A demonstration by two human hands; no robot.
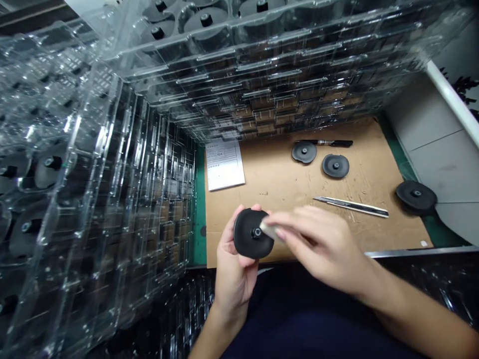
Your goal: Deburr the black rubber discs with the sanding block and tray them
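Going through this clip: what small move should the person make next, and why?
Probably turn the black disc a little in the left hand, bringing a fresh stretch of rim to the pale piece in the right hand. That piece appears to sit at one spot on the edge, and the left hand's grip leaves the rim free.
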